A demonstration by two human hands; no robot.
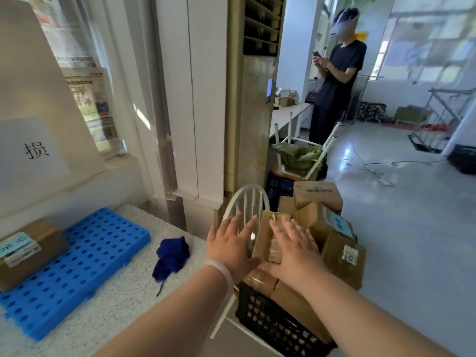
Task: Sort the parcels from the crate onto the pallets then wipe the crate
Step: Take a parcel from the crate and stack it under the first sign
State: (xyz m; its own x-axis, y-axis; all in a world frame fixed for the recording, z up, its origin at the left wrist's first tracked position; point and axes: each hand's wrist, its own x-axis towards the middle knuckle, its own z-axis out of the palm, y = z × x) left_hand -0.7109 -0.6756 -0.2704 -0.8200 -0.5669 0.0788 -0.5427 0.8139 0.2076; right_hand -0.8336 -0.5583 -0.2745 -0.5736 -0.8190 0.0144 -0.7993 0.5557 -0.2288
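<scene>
Cardboard parcel [268,238] between blurred hands, crate [273,323] half-hidden

Both bare arms stretched forward, pretty much parallel. Left hand [233,249] has its fingers spread flat, palm down, a thin white band on the wrist. Right hand [293,249] is splayed open too, close beside it.

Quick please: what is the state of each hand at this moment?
Left hand: open, fingers spread, at the left side of the upright brown cardboard parcel, holding nothing yet.
Right hand: open, flat against the same parcel's right side.
</scene>
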